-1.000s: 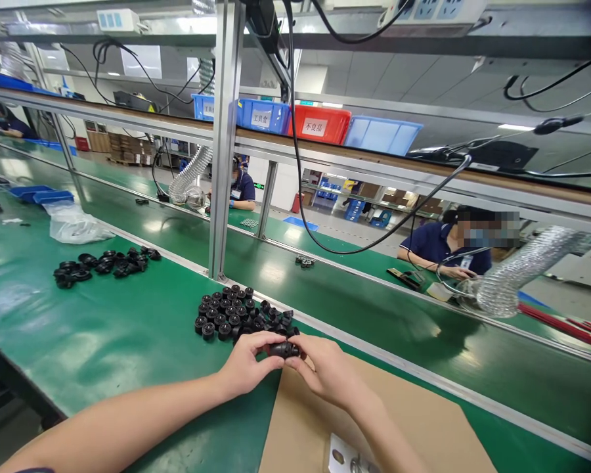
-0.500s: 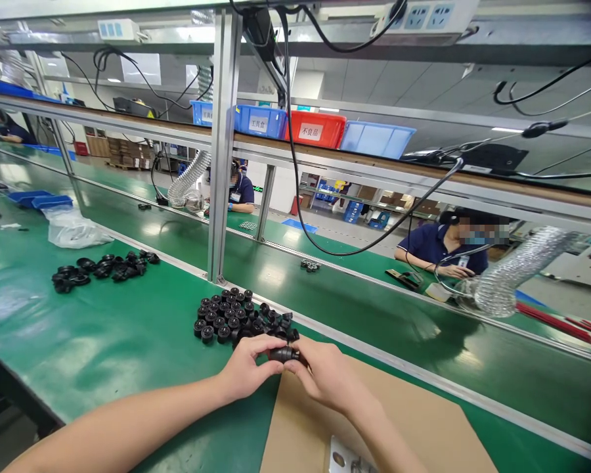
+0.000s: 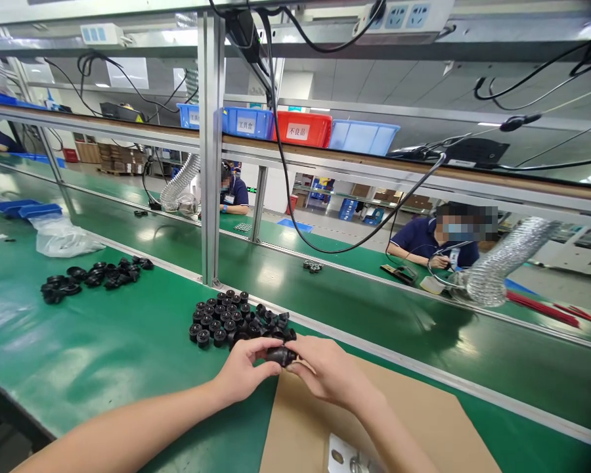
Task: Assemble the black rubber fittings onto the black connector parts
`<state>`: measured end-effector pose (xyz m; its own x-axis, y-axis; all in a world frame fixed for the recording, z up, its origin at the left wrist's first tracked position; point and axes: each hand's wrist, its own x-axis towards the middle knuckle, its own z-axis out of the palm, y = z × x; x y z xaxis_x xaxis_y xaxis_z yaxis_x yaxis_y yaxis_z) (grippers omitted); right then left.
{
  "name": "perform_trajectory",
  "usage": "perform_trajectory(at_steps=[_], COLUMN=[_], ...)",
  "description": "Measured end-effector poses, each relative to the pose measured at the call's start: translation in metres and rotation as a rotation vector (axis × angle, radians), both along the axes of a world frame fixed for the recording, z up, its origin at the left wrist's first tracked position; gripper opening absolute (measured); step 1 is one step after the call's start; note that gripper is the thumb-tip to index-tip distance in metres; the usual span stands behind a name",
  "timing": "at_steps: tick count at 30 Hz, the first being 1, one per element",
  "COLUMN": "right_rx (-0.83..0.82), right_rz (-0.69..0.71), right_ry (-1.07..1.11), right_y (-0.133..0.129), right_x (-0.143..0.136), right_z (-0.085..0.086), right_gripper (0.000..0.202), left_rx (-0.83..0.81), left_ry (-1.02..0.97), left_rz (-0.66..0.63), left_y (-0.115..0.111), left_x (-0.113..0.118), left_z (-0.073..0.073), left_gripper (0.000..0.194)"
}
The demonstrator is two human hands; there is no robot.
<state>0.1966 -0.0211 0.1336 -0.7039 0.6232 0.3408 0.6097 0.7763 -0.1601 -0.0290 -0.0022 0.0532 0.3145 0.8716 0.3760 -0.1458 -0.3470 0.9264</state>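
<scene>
Between my two hands is a small black cylindrical part [image 3: 280,355], lying sideways. My left hand [image 3: 246,368] pinches its left end with thumb and forefinger. My right hand [image 3: 328,369] has its fingers closed around the right end, which is mostly hidden. Just beyond my hands stand several round black parts [image 3: 219,318] in a tight cluster, with looser black pieces [image 3: 266,320] to their right. Under my right forearm lies a sheet of brown cardboard [image 3: 408,414]. A metal plate with holes [image 3: 342,456] rests on it at the bottom edge.
Farther left lies another pile of black parts [image 3: 96,276], with a clear plastic bag [image 3: 64,238] and blue trays [image 3: 27,209] behind it. A metal post [image 3: 211,151] rises at the bench's rear edge. A black cable [image 3: 295,217] hangs down. Across the line sits a co-worker [image 3: 414,240].
The view has shifted slightly, so the background sits a little to the left. Both hands keep hold of the black part, which has turned slightly between the fingers.
</scene>
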Motion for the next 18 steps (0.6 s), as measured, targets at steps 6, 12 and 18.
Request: perform_trajectory(at_steps=[6,12,18], right_rx=[-0.204,-0.142,-0.185], right_rz=[-0.269,0.055,-0.142], right_ry=[0.046,0.136,0.096], right_y=[-0.005,-0.003,-0.001], right_x=[-0.011,-0.004,-0.015], right_z=[0.000,0.005,-0.010], right_gripper=[0.025,0.032,0.016], left_rx=[0.143,0.121,0.178], left_ry=[0.149,0.111,0.109], left_rz=[0.116,0.132,0.129], left_y=[0.001,0.002,0.001], left_x=[-0.004,-0.004,-0.005], left_z=[-0.006,0.001,-0.003], left_gripper=[0.045,0.045,0.044])
